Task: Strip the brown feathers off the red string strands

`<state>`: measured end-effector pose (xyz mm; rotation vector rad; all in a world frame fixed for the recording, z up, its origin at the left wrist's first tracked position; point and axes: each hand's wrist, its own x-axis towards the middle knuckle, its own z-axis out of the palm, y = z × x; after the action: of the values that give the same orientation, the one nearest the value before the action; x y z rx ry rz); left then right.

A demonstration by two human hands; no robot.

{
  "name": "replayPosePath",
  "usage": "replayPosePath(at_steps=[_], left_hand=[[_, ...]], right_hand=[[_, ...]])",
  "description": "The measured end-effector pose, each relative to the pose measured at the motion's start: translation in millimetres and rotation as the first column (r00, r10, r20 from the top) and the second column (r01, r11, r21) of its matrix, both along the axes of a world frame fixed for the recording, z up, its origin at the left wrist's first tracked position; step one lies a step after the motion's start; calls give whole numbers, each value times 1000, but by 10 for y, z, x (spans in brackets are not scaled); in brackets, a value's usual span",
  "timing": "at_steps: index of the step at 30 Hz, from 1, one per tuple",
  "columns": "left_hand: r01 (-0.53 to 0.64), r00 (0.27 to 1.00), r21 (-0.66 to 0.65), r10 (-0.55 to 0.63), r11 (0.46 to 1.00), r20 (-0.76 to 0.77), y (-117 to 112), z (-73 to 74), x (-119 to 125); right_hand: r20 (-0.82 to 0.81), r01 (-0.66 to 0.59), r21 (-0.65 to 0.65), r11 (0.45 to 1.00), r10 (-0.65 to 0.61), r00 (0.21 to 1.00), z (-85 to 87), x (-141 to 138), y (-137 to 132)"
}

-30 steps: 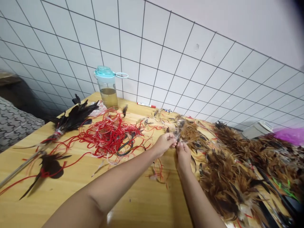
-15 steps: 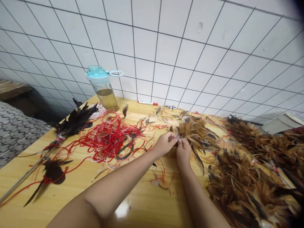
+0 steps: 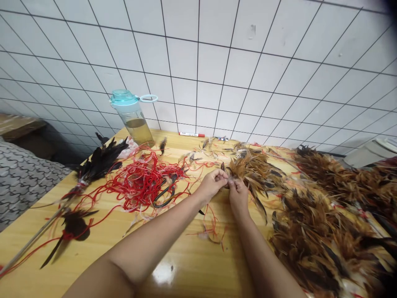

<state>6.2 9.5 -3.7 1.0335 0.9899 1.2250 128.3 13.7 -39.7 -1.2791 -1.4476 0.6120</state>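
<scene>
My left hand (image 3: 212,183) and my right hand (image 3: 238,193) meet at mid-table, fingers pinched together on the quill end of a small bunch of brown feathers (image 3: 254,170). The bunch fans out to the right of my fingertips and rests on the wooden table (image 3: 192,265). Both hands are closed on it. A tangle of red string (image 3: 141,178) lies just left of my left hand, with black-handled scissors (image 3: 164,193) on top of it.
A large heap of brown feathers (image 3: 325,215) covers the table's right side. Black feather bundles (image 3: 99,161) and a stick with a black tuft (image 3: 70,225) lie at left. A water bottle (image 3: 133,118) and a red marker (image 3: 191,134) stand by the tiled wall.
The view has swung a little to the right and up. My hands stay pinched on the feather bunch, shifting only slightly.
</scene>
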Motion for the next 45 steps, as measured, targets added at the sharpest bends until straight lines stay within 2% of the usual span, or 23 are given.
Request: replayPosePath(at_steps=[6, 13, 19, 24, 30, 33, 36, 40, 45], left_hand=[[110, 989, -71, -102, 991, 110, 21, 10, -35], [115, 993, -68, -113, 991, 38, 60, -20, -99], [139, 988, -76, -132, 987, 84, 99, -67, -135], [155, 981, -86, -143, 984, 134, 101, -44, -146], [197, 965, -109, -173, 974, 199, 97, 5, -165], [192, 974, -91, -179, 977, 137, 102, 11, -175], [122, 992, -72, -123, 990, -13, 102, 10, -175], [48, 980, -73, -61, 996, -191, 98, 11, -162], [66, 969, -97, -87, 993, -230, 112, -11, -153]], right_hand=[[66, -18, 47, 999, 15, 998, -21, -10, 18], [153, -55, 60, 997, 45, 987, 2, -35, 3], [110, -81, 22, 997, 78, 991, 15, -21, 12], [71, -113, -13, 994, 114, 991, 23, -6, 25], [110, -162, 28, 986, 158, 981, 49, 0, 19], [172, -169, 36, 985, 161, 972, 46, -3, 14], [264, -146, 15, 989, 137, 955, 40, -15, 5], [381, -110, -5, 994, 103, 919, 56, -34, -22], [455, -54, -35, 998, 64, 888, 85, -37, -58]])
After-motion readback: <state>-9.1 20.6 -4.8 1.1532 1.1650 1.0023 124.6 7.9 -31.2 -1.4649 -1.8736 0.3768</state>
